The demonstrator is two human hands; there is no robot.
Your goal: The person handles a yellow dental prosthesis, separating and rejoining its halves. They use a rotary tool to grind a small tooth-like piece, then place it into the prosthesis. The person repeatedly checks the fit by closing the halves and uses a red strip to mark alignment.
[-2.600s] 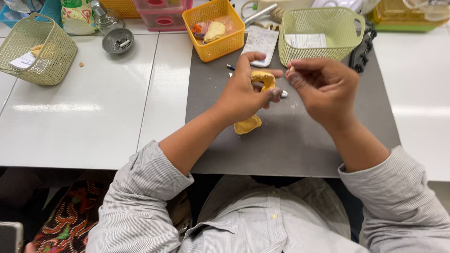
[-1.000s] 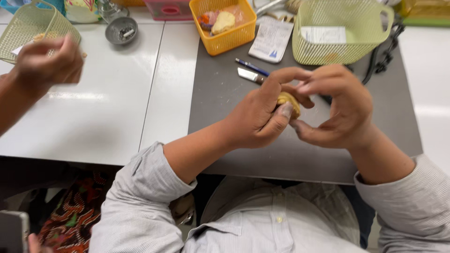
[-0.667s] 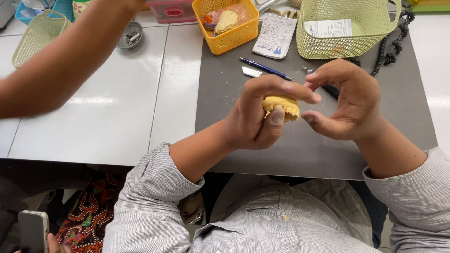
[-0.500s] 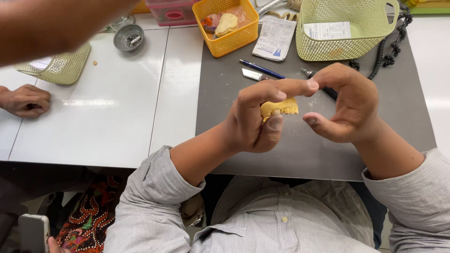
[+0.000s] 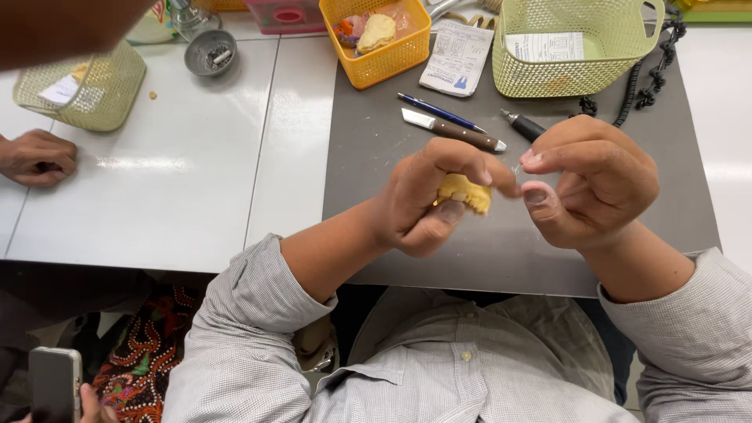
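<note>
My left hand (image 5: 431, 196) grips a small yellow cast-like piece (image 5: 468, 192) between thumb and fingers above the grey mat (image 5: 376, 157). Just to its right, my right hand (image 5: 595, 184) is curled, thumb and forefinger pinched together close to the piece; whatever they pinch is too fine to make out. Both hands hover over the mat's middle, apart from the tools lying behind them.
Behind the hands lie a blue pen (image 5: 440, 112), a brown-handled knife (image 5: 454, 130) and a dark tool (image 5: 523, 125). Farther back stand an orange basket (image 5: 384, 55) and a green basket (image 5: 576, 66). Another person's hand (image 5: 35, 157) rests at left near a second green basket (image 5: 86, 90).
My right hand has drawn slightly away from the yellow piece, fingers pinched. The other person's arm has lifted toward the top left, and a hand now rests on the white table.
</note>
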